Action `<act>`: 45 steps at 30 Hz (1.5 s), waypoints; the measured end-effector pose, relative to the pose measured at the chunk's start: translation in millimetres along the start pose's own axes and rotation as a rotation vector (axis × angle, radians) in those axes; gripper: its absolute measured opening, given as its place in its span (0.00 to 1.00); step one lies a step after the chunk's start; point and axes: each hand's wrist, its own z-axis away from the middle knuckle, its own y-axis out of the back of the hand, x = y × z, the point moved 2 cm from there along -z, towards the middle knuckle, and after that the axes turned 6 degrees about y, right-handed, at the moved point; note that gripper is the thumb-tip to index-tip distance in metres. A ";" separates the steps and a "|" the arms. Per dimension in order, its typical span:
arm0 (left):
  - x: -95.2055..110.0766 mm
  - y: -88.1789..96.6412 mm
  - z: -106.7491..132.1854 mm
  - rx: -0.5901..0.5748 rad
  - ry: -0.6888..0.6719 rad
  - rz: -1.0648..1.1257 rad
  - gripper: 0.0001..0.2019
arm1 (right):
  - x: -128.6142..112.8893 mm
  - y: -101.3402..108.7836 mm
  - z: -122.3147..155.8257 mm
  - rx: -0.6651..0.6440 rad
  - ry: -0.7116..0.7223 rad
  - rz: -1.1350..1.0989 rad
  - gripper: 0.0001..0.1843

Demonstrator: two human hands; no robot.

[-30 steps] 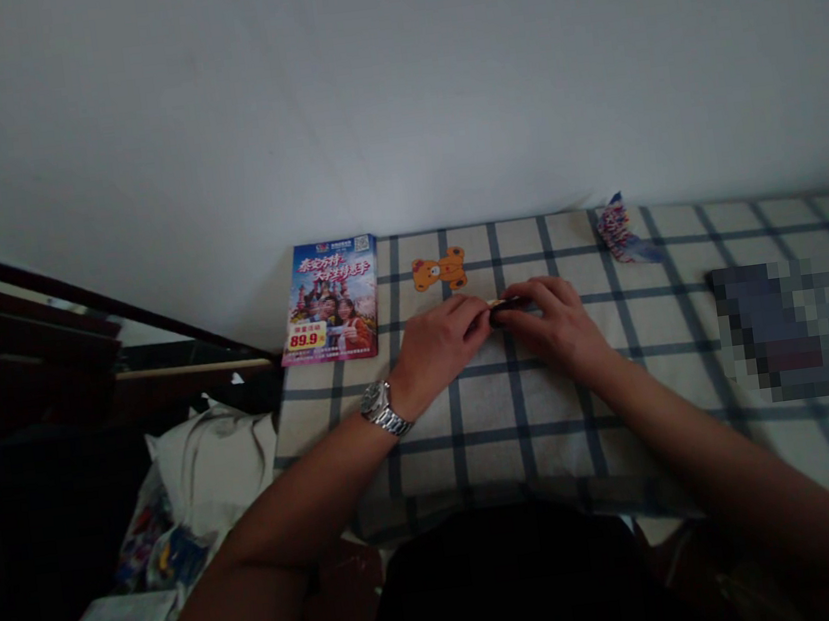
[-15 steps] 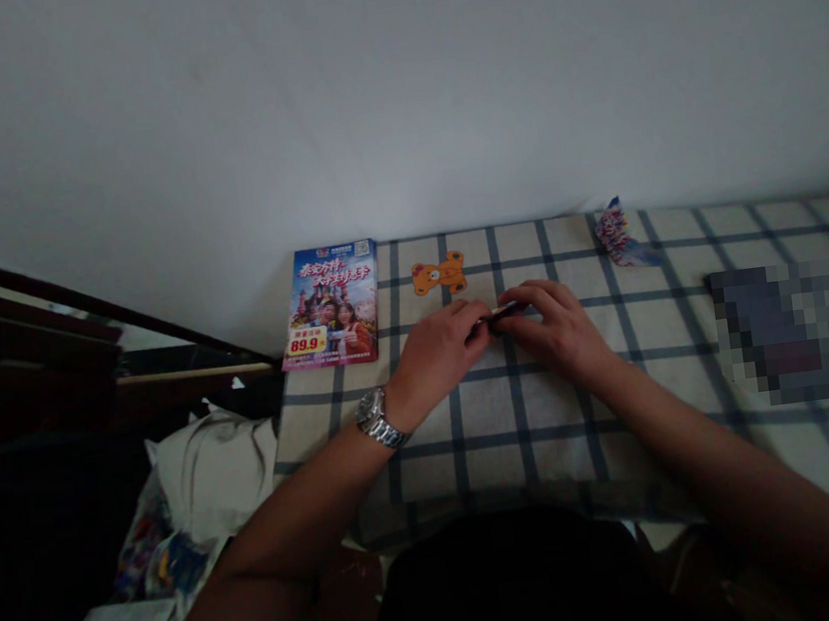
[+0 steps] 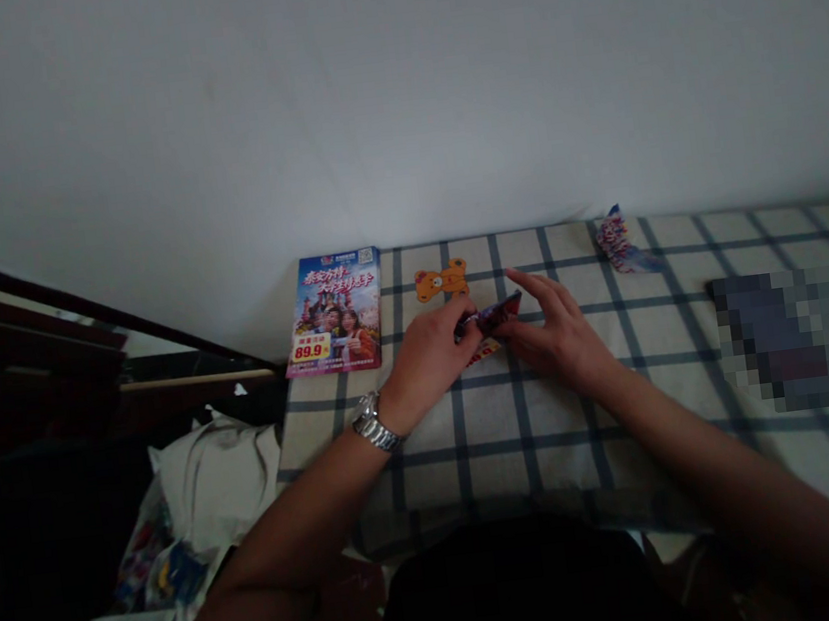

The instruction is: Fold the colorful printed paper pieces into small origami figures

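Centre frame, the flyer (image 3: 502,314), apparently mid-fold, now shows more print; left hand (image 3: 426,357) pinches it; right hand (image 3: 563,338), fingers loosely parted, thumbs its edge.

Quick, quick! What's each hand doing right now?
Left hand: closed, holding a folded paper.
Right hand: open beside the paper; I can't tell whether it is touching it.
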 end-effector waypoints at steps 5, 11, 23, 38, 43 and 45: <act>0.0 -4.4 0.0 -0.015 0.004 0.028 0.05 | -0.5 -3.9 0.5 -0.055 -0.052 0.052 0.14; 1.8 -6.1 -1.3 -0.037 0.031 0.055 0.06 | -1.5 -4.6 1.2 -0.118 -0.067 0.128 0.16; 10.5 -7.7 1.3 -0.130 0.010 0.065 0.06 | -0.6 -8.7 2.1 -0.157 0.071 0.003 0.11; 3.5 5.5 -2.7 -0.161 0.072 0.028 0.01 | -2.5 -4.0 2.0 -0.149 0.115 -0.041 0.12; 1.7 4.2 -0.4 -0.233 0.067 0.081 0.04 | -2.3 -7.3 4.3 -0.166 0.112 -0.046 0.13; 0.4 3.1 0.4 -0.266 0.065 0.099 0.03 | -2.7 -7.1 3.9 -0.163 0.111 -0.048 0.12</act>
